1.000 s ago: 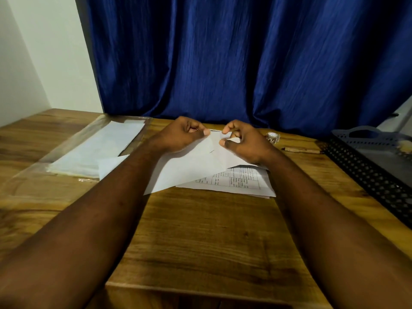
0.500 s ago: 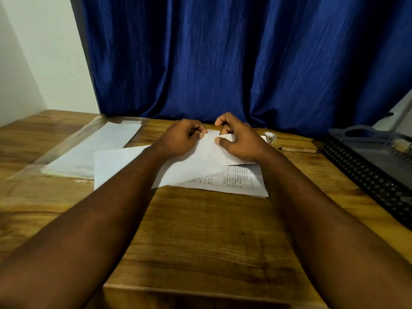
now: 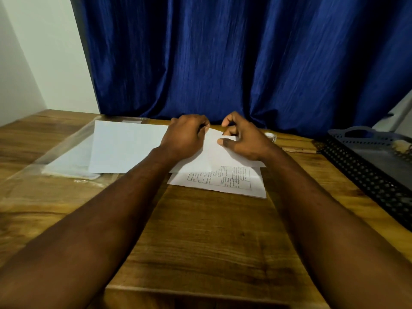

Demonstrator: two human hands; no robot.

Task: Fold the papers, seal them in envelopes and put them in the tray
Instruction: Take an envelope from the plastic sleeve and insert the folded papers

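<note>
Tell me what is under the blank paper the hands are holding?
A printed sheet with a table lies under the blank paper. Only its near strip shows; the rest is covered.

Tray [image 3: 361, 170] partly beyond right edge.

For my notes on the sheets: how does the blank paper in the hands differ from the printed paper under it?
The blank paper shows no print; the printed paper shows a ruled grid of text. The left hand and right hand hold the blank paper; the printed paper lies flat beneath. Both are white.
</note>
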